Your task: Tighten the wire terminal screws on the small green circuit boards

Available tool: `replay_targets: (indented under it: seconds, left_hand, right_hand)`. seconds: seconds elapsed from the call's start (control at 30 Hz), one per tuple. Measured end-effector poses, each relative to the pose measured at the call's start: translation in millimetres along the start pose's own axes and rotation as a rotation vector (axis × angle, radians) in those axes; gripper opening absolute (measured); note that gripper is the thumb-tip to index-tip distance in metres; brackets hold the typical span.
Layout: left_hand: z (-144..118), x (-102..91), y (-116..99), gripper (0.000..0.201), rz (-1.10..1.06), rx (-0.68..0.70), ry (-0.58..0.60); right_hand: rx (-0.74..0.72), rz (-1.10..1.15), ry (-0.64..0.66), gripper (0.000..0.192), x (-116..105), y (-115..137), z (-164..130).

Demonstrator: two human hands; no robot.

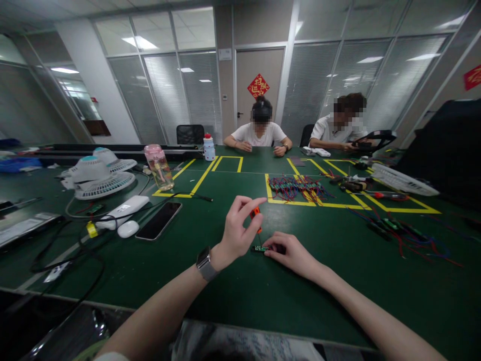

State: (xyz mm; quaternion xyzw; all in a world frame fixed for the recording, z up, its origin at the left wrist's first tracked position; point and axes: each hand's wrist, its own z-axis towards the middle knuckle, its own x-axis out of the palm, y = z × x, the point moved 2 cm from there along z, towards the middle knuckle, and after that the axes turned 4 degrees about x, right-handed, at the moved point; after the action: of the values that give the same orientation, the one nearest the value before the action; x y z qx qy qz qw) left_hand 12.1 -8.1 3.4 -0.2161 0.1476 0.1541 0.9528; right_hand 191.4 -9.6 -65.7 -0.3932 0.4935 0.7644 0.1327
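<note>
My left hand [238, 228] mid-frame, fingers pinching one orange tool [256, 214], my right hand [291, 253] just below pressing one small circuit board [260, 248] onto green table [263, 286], two people seated at top.

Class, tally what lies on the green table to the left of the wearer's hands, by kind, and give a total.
Desk fans: 2
Drink bottles: 2
Phone: 1
Computer mouse: 1
Total: 6

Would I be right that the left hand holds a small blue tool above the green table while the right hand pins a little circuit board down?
Not quite: the head view shows the tool in the left hand is orange, not blue. The right hand does pin the circuit board to the green table.
</note>
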Motion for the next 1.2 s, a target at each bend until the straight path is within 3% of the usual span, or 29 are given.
replay_targets:
  seconds: [0.1, 0.33, 0.53, 0.7, 0.87, 1.07, 1.2]
  left_hand:
    - [-0.7, 1.5, 0.4, 0.037, -0.077, -0.032, 0.024]
    - [0.3, -0.4, -1.5, 0.025, 0.042, 0.028, -0.028]
    - [-0.2, 0.4, -2.1, 0.037, -0.032, -0.005, 0.006]
    - [0.6, -1.4, -2.4, 0.022, 0.03, 0.02, -0.029]
    - [0.1, 0.6, -0.3, 0.038, -0.056, -0.041, 0.03]
    - [3.5, -1.9, 2.1, 0.024, 0.065, -0.095, -0.026]
    - [3.7, -1.2, 3.9, 0.034, -0.034, -0.127, 0.003]
  right_hand:
    - [0.008, 0.001, 0.003, 0.01, 0.1, 0.0, 0.3]
    - [0.016, 0.001, 0.005, 0.01, -0.5, 1.7, 0.9]
    - [0.016, 0.007, 0.0, 0.01, 0.4, 0.3, 0.7]
    - [0.011, 0.001, 0.001, 0.01, 0.5, 0.2, 0.6]
    - [0.009, 0.01, 0.001, 0.009, 0.3, 0.5, 0.8]
    - [0.005, 0.002, 0.001, 0.01, 0.2, 0.2, 0.8]
    - [0.011, 0.005, 0.011, 0.011, 0.7, -0.3, 0.9]
